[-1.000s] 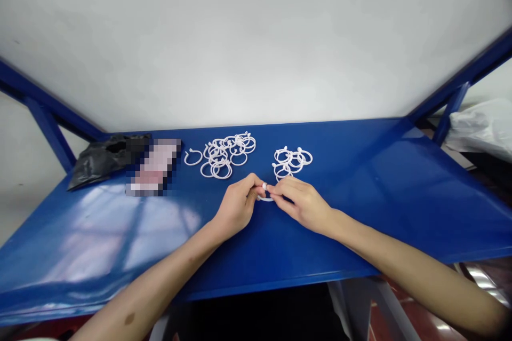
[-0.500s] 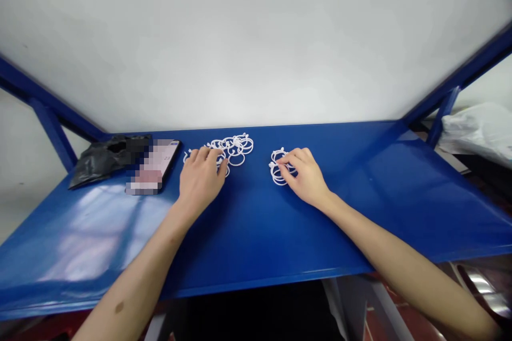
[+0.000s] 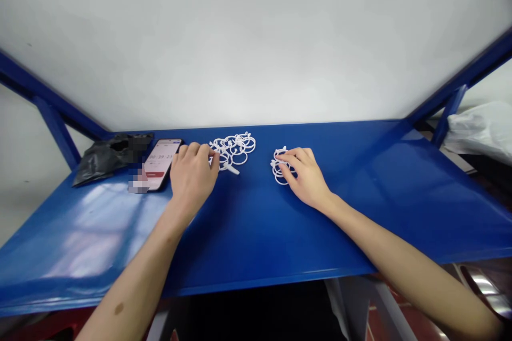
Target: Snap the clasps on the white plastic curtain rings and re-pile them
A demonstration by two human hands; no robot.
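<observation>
left hand (image 3: 192,173) partly hides rings (image 3: 240,141) (phone (image 3: 162,157) beside).

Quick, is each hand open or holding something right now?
Left hand: curled at the larger ring pile; grip cannot be told.
Right hand: loosely curled at the smaller ring pile; grip unclear.

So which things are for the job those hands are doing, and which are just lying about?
For the job:
- left hand, at the bigger pile of white rings
- right hand, at the smaller pile of white rings
- blue table under both piles

Probably just lying about:
- phone
- black bag
- white plastic bag, far right
</observation>
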